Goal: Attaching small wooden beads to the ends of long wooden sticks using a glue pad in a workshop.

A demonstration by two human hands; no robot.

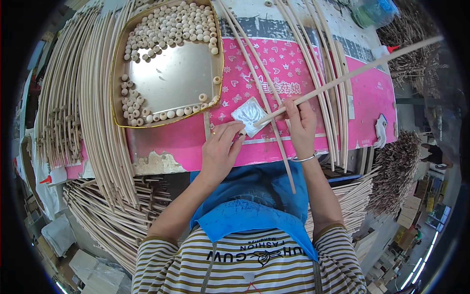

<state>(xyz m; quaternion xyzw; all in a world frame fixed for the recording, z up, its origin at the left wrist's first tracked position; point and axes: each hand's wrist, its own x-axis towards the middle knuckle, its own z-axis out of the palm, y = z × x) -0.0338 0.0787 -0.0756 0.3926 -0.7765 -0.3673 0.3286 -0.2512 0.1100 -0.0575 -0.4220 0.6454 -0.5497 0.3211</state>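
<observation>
My right hand (301,121) is closed around a long wooden dowel (362,77), which slants from the upper right down toward the middle. The dowel's near end lies over a small silvery-white square sheet (248,115), whose surface looks shiny and wet. Between the thumb and fingertips of my left hand (220,152) is a small round wooden bead (242,132), just left of the dowel's end and apart from it. Fingers partly cover this bead. Beyond my left hand stands a shallow metal tray (218,63) with many similar beads, heaped mostly along its far side and near-left corner.
Several loose dowels (274,128) cross the pink table cover (240,63), one reaching past the front edge. Dense dowel bundles (105,98) lie at left, with more (112,206) below the table. A red-tipped white bottle (384,51) and a white cloth-like item (381,130) are at right.
</observation>
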